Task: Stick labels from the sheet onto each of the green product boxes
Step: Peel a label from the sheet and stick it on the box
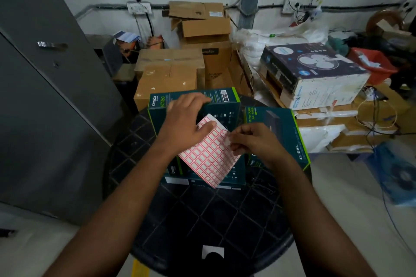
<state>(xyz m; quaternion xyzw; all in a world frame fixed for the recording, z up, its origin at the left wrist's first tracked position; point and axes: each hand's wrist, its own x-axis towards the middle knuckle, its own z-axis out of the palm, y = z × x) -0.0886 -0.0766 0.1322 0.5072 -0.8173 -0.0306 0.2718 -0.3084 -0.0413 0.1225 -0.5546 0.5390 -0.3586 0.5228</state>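
Note:
Two dark green product boxes stand on a round black table (202, 220): the left box (225, 99) under my hands and the right box (286, 132) beside it. My left hand (186, 117) holds a sheet of red-bordered labels (209, 159) over the left box, thumb pressed on the sheet's top. My right hand (254, 141) pinches at the sheet's right edge, where a small white label shows between the fingertips.
Brown cartons (173, 72) are stacked behind the table. A fan box (315, 72) lies on packages to the right, with loose cables (378, 117) near it. A grey metal cabinet (45, 96) stands at the left. A white scrap (212, 252) lies on the table's near part.

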